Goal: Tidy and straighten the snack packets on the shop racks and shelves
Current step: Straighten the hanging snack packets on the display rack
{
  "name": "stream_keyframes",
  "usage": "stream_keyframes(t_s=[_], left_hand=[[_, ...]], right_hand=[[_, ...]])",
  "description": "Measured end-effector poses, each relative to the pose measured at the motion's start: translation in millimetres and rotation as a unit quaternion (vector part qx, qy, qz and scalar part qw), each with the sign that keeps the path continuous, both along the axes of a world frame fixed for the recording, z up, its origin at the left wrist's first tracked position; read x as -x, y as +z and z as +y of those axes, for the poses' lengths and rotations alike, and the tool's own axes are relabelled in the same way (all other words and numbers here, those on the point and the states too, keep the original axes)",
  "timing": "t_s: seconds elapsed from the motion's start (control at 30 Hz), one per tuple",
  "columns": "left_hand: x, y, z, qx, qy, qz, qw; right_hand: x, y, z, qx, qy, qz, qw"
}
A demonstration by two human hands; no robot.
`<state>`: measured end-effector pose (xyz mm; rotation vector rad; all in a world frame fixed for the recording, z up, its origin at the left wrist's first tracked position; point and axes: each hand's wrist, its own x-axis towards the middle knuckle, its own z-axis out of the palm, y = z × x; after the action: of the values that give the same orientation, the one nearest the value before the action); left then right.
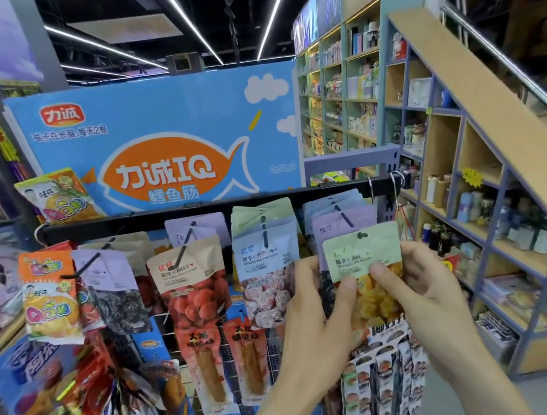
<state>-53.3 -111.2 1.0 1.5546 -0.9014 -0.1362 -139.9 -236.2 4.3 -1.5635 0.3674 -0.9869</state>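
At the rack's right end, pale green plastic packet of yellow dried fruit (363, 265) off its peg, pinched by both hands (314, 308) (421, 289); crooked packets at left untouched.

Blue fish-logo sign (162, 141), stationery shelves (343, 86), wooden stepped cubby shelving (482, 135)

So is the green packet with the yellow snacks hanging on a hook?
No, both hands, left and right, hold the green packet, its hole empty.
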Motion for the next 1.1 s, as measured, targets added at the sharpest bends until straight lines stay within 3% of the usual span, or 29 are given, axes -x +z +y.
stream_keyframes(t_s=[0.2, 0.33, 0.57, 0.7, 0.87, 1.1], left_hand=[[12, -1, 5, 0.054, -0.019, 0.025, 0.998], [13, -6, 5, 0.054, 0.041, -0.028, 0.997], [24, 6, 1, 0.04, 0.003, 0.036, 0.999], [23, 4, 0, 0.05, 0.014, 0.041, 0.998], [21, -1, -4, 0.045, 0.042, 0.003, 0.998], [21, 3, -9, 0.022, 0.009, 0.037, 0.999]], right_hand=[[16, 0, 11, -0.037, 0.011, -0.032, 0.999], [17, 1, 13, -0.038, -0.006, -0.052, 0.998], [28, 7, 13, -0.013, 0.002, -0.057, 0.998], [31, 1, -2, -0.113, -0.02, -0.091, 0.989], [8, -2, -20, -0.269, 0.065, -0.106, 0.955], [-3, -3, -21, -0.28, 0.108, -0.096, 0.949]])
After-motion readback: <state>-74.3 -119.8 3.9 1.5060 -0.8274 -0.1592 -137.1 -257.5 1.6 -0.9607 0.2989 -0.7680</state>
